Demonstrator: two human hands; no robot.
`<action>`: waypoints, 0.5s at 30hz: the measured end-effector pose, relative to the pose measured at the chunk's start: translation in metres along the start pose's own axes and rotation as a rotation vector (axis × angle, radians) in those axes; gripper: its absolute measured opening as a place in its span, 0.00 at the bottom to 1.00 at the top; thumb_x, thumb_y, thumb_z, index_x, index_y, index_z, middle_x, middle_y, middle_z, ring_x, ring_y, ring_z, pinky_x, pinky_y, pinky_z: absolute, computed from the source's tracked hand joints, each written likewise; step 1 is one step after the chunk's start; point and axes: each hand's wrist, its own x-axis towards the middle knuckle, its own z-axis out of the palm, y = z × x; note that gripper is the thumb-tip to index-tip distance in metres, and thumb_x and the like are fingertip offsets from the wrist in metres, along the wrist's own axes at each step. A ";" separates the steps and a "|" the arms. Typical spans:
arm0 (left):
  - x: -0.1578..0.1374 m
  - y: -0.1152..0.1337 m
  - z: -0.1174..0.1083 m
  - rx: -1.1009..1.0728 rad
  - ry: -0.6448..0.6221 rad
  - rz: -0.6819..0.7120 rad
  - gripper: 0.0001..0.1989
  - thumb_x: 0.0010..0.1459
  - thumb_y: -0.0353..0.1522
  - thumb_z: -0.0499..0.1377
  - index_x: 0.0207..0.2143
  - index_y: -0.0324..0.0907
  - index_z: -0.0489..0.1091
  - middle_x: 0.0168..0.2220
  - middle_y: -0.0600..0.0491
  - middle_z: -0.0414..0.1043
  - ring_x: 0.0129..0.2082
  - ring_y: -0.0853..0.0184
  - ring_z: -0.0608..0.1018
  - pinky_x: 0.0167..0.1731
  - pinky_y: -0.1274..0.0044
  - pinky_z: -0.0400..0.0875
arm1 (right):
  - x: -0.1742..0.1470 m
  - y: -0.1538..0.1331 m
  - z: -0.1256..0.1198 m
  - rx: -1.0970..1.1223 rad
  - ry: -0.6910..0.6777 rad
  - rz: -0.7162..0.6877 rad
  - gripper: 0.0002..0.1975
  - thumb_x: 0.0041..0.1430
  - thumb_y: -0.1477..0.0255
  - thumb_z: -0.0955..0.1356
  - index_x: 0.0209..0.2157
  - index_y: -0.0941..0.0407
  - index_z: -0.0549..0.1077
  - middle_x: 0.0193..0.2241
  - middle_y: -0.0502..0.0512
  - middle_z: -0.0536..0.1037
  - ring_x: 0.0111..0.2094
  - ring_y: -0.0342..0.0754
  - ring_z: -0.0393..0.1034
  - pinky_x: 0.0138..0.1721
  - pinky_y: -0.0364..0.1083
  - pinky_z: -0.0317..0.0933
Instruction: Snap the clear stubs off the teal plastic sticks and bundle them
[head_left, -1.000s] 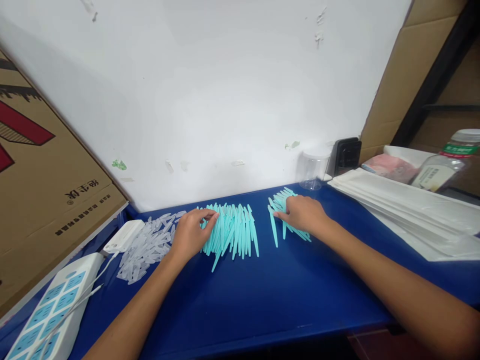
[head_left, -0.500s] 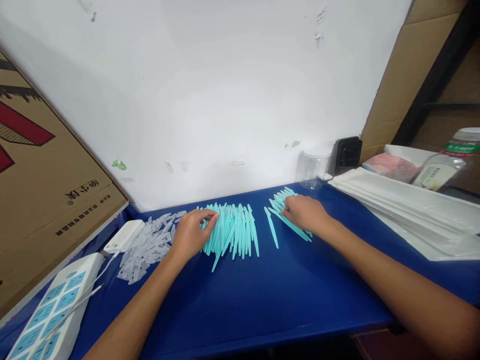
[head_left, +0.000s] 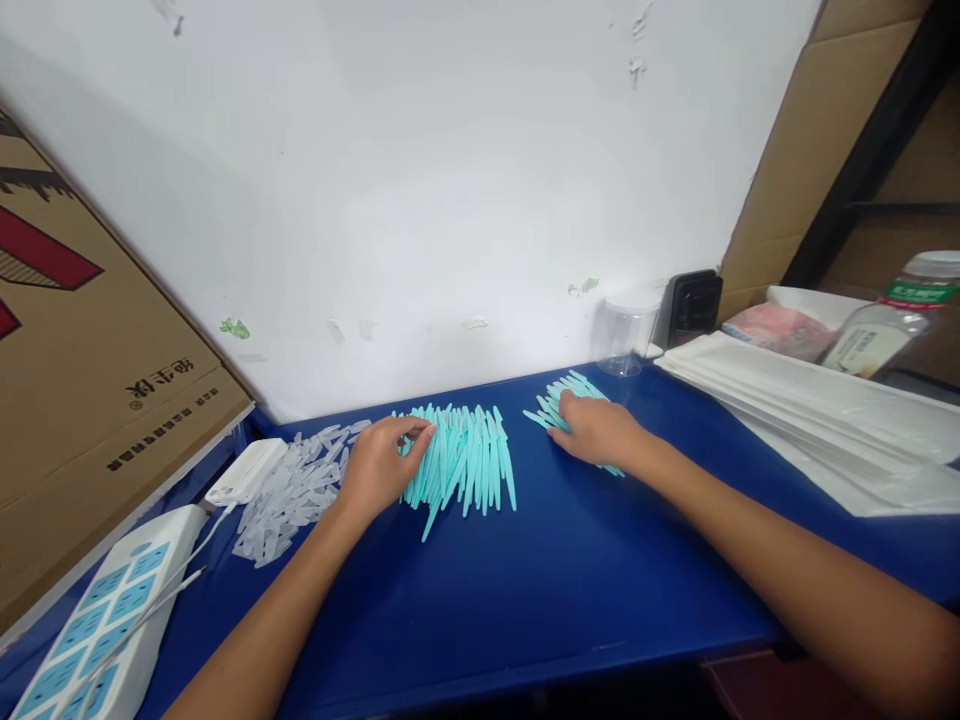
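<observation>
My left hand is at the left edge of a wide row of slim turquoise eyebrow razors, thumb and forefinger pinched together. Whether a razor is between those fingertips cannot be made out. Left of that hand lies a heap of translucent caps. My right hand rests over a smaller, slanted bunch of the same razors, its fingers curled around razors at the near side. The palm and fingers hide part of this bunch.
A white power strip and a white box with a cable sit at left beside a cardboard box. At the back right are a clear jar, a black object, white bags and a bottle.
The single razor that lay apart left of the small bunch now lies against it, under my right hand. That hand has shifted slightly left and down. My left hand keeps its pinch.
</observation>
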 end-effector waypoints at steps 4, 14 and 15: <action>0.000 -0.001 0.001 0.003 -0.010 0.004 0.13 0.67 0.40 0.56 0.38 0.47 0.80 0.35 0.53 0.83 0.33 0.61 0.81 0.35 0.72 0.73 | 0.005 0.003 0.004 -0.002 0.016 0.051 0.20 0.68 0.62 0.62 0.54 0.62 0.66 0.42 0.71 0.80 0.44 0.63 0.77 0.34 0.49 0.61; 0.000 0.000 -0.003 -0.001 -0.028 -0.030 0.14 0.67 0.41 0.56 0.39 0.45 0.80 0.36 0.53 0.82 0.34 0.62 0.81 0.37 0.73 0.72 | 0.013 0.012 0.007 0.032 0.102 0.125 0.18 0.68 0.67 0.65 0.53 0.65 0.67 0.42 0.71 0.80 0.45 0.65 0.76 0.36 0.50 0.60; 0.001 -0.001 -0.003 0.013 -0.027 -0.030 0.14 0.67 0.41 0.56 0.39 0.45 0.80 0.36 0.53 0.82 0.35 0.62 0.81 0.37 0.73 0.71 | 0.013 0.011 0.005 0.050 0.120 0.115 0.17 0.68 0.66 0.65 0.52 0.63 0.68 0.42 0.70 0.80 0.44 0.63 0.76 0.36 0.49 0.59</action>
